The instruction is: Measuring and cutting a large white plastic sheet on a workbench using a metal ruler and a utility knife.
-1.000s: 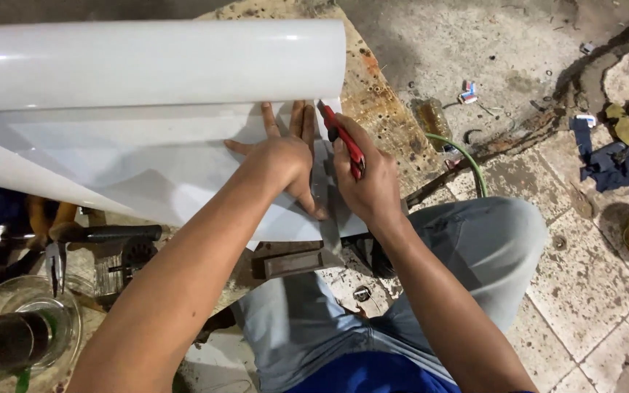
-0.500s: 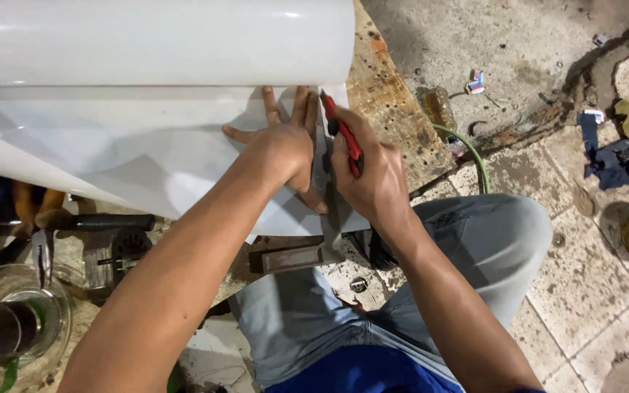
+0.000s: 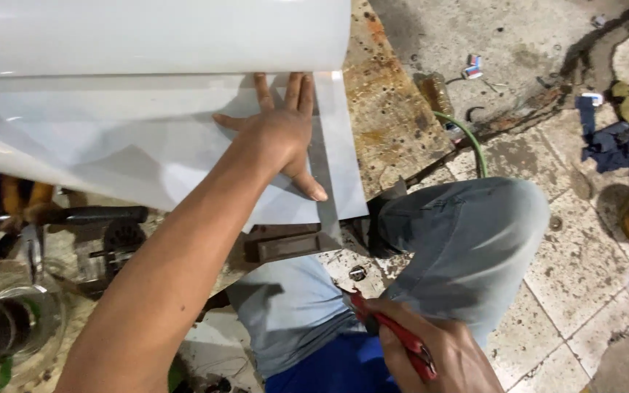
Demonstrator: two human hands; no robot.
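My left hand (image 3: 279, 135) lies flat, fingers spread, on a white glossy sheet (image 3: 140, 145) that unrolls from a big white roll (image 3: 154, 33) at the top. A grey metal straightedge (image 3: 325, 175) lies along the sheet's right side, just beside the thumb. My right hand (image 3: 438, 349) is down near my lap, closed around a red-handled utility knife (image 3: 394, 331), well away from the sheet.
A rusty metal work surface (image 3: 387, 109) lies under the sheet. My bent knee in grey trousers (image 3: 467, 233) is at the right. Tools and a dark bar (image 3: 96, 215) lie at the left, a green hose (image 3: 467, 138) and rags (image 3: 613, 142) on the tiled floor.
My right hand has drawn the red knife back from the sheet's right edge down to my lap. The left hand stays pressed on the sheet.
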